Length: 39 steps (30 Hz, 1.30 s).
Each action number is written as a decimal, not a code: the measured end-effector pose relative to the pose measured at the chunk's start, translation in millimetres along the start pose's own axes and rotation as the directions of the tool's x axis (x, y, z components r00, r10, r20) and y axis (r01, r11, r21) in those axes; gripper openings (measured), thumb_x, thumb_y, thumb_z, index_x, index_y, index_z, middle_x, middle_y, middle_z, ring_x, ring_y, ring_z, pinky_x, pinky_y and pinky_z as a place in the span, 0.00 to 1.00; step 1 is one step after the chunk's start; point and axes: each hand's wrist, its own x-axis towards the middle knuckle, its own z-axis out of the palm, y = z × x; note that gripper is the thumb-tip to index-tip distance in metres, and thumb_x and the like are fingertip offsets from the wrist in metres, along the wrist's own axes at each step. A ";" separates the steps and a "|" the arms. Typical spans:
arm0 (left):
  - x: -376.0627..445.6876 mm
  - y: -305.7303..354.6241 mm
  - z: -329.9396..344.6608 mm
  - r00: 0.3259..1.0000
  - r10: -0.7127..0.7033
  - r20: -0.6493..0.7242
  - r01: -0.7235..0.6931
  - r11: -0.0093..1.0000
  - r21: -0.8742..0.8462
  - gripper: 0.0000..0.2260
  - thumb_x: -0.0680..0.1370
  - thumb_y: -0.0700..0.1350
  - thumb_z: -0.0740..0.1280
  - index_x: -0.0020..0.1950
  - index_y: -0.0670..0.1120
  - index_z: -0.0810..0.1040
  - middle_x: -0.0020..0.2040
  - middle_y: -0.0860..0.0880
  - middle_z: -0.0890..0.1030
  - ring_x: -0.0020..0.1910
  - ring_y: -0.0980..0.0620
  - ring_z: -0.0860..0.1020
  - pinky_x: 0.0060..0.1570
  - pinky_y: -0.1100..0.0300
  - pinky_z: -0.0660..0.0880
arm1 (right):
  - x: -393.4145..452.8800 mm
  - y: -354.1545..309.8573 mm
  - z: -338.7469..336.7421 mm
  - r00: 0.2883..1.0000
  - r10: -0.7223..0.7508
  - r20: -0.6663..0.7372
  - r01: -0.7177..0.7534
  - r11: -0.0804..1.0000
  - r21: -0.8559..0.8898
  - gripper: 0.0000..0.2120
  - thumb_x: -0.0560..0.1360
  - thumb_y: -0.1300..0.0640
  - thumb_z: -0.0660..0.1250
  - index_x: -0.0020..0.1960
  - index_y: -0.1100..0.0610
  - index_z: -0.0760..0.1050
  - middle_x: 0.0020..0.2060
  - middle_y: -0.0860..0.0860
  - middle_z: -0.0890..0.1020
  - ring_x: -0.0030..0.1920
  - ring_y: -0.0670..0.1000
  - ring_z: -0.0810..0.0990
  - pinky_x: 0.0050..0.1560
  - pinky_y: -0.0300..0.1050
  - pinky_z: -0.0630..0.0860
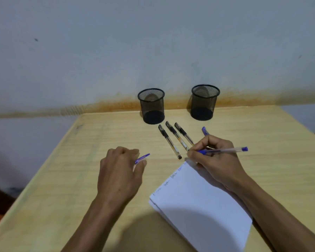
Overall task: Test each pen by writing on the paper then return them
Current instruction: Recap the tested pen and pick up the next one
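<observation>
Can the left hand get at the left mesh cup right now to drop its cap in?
Probably yes. The left hand, pinching a blue cap, has bare table between it and the left mesh cup; the black pens lie off to the right.

Both my bare hands are out over the desk, each one curled round something.

My left hand [119, 176] sits knuckles up with the forearm running in from 6 o'clock, its fingers folded and pinching a blue pen cap [142, 158] that pokes out toward 2 o'clock. My right hand [214, 161] comes in from 4 o'clock, wrist low (heel apparently resting down), thumb and forefinger gripping a blue pen [224, 150] near its tip, barrel trailing toward 3 o'clock.
</observation>
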 end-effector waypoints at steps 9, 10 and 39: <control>2.6 6.1 0.7 0.997 0.073 -0.009 -0.073 0.997 0.004 0.06 0.79 0.46 0.67 0.43 0.49 0.80 0.41 0.52 0.77 0.43 0.45 0.75 0.42 0.51 0.70 | -11.4 -15.1 -19.0 0.991 0.020 -0.136 -0.016 0.999 0.028 0.06 0.71 0.66 0.78 0.43 0.59 0.82 0.36 0.54 0.87 0.36 0.51 0.87 0.35 0.39 0.80; 2.1 12.4 -1.5 0.998 0.063 -0.027 -0.065 0.997 -0.050 0.07 0.80 0.45 0.65 0.42 0.50 0.78 0.40 0.53 0.77 0.42 0.46 0.74 0.41 0.51 0.70 | -13.4 -18.8 -21.5 0.987 0.020 -0.158 -0.012 0.999 0.052 0.06 0.70 0.66 0.78 0.43 0.60 0.82 0.37 0.55 0.88 0.36 0.54 0.87 0.34 0.39 0.80; -5.7 96.4 -14.9 0.959 0.247 -0.139 -0.280 0.748 -0.602 0.07 0.78 0.44 0.65 0.50 0.53 0.82 0.45 0.60 0.83 0.46 0.59 0.82 0.45 0.69 0.74 | -30.6 -58.7 -21.7 0.972 -0.200 -0.123 0.194 0.979 -0.059 0.09 0.65 0.47 0.76 0.38 0.52 0.86 0.46 0.47 0.86 0.48 0.43 0.85 0.42 0.41 0.82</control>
